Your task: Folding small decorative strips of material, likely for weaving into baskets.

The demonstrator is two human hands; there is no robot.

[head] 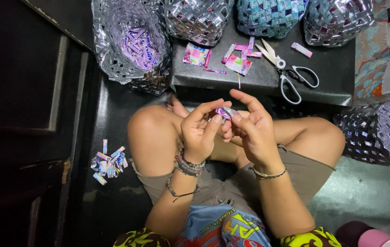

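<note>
1. Two hands meet above the lap: left hand [199, 132] and right hand [254, 130] pinch a folded purple wrapper strip [226, 112] between their fingertips.
2. At 10 o'clock, a woven silver basket [112, 50] contains purple folded strips [139, 47].
3. At 1 o'clock, scissors [286, 68] lie on the dark surface [332, 68].

Wearing khaki shorts, blue printed shirt with yellow-black patterned sleeves. Left hand [198, 132] carrying stacked beaded bracelets plus dark cord band at wrist; right hand [254, 132] wearing one thin braided bracelet.
</note>
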